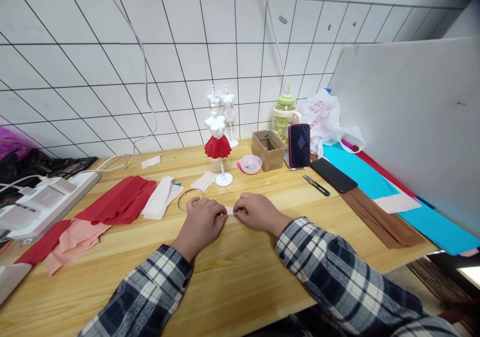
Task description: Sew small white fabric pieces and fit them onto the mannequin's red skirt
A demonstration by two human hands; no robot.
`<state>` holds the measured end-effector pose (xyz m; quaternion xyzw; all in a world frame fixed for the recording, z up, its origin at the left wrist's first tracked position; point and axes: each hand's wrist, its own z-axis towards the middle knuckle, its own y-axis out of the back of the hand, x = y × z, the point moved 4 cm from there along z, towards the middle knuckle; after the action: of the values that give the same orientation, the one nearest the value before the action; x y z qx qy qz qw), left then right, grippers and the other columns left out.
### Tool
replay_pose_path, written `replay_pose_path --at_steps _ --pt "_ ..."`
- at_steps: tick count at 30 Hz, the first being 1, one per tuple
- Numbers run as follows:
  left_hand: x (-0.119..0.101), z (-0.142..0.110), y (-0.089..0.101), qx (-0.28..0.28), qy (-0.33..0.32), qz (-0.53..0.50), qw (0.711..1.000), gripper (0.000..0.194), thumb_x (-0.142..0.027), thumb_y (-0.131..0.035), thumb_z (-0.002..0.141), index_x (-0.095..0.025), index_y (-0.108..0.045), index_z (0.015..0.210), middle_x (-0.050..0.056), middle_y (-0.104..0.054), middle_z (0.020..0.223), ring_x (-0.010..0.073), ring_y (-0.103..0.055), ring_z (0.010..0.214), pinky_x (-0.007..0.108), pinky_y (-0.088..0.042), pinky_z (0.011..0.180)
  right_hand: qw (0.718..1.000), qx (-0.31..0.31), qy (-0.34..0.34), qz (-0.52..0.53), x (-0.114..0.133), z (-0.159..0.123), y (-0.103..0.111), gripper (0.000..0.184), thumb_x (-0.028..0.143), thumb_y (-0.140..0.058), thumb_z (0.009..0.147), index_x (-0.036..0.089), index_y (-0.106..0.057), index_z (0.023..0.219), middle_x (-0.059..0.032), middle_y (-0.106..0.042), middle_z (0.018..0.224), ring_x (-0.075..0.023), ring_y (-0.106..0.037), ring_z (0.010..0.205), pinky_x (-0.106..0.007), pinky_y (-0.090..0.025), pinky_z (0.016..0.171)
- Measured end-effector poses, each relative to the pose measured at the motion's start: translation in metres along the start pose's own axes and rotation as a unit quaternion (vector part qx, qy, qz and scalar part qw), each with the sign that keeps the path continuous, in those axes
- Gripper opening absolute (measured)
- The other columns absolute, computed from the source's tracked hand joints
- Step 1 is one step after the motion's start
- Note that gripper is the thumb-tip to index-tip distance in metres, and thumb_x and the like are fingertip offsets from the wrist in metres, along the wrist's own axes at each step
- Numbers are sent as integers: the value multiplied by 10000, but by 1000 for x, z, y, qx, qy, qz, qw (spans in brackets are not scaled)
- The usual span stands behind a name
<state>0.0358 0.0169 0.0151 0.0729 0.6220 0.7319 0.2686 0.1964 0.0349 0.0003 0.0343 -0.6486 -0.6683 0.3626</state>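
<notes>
Fingers (218, 209) of our left hand (201, 225): closed, pinching the nine o'clock end of a small pale strip (230, 210). Fingers of our right hand (261, 213): likewise closed, pinching its three o'clock end. Strip: held level between the two hands at the wooden tabletop (232, 277) (whether it touches the wood, we cannot tell), mostly hidden by fingertips. Hours below are read from the strip, twelve being towards the tiled wall (180, 62).

Twelve: one white dress form (215, 123), upright on a round base, wearing a red pleated skirt (218, 147); two more forms stand behind it.

One: pink bowl (251, 165) of small beads; just beyond, an open cardboard box (275, 157).

Two: smartphone (299, 146), propped upright; green-lidded bottle (284, 116) behind it.

Between two and three: thread snips (316, 185), lying beside a black slab (perhaps another phone) (335, 175).

Three: folded brown fabric (382, 220).

Between nine and ten: thin ring (179, 202), just beside our left hand; white fabric (159, 199) farther out.

Nine: red fabric (116, 200), in overlapping layers; power strip (62, 202) beyond.
</notes>
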Motion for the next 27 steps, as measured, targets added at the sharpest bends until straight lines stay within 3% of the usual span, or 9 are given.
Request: replay_pose_path --at_steps 6,15,27 --pt "4 2 -5 2 22 -23 999 163 -294 -514 877 -235 -658 830 31 -698 837 233 -606 882 489 -282 936 999 -8 -17 27 -4 2 0 142 247 -600 859 209 -734 886 -21 -679 841 -138 -598 797 -246 -402 713" --pt "5 4 -9 12 17 -19 1000 176 -293 -482 897 -234 -638 840 26 -677 852 234 -595 903 523 -231 989 998 1 -58 14 -4 2 2 138 290 -593 840 235 -719 819 8 -705 802 -133 -588 731 -248 -356 632" --pt "22 6 -17 35 98 -71 992 215 -368 -499 884 -241 -672 864 51 -653 983 258 -560 982 467 -346 888 989 39 -143 -9 -8 13 -1 205 368 -533 853 262 -707 871 -10 -733 886 -167 -626 788 -254 -367 615"
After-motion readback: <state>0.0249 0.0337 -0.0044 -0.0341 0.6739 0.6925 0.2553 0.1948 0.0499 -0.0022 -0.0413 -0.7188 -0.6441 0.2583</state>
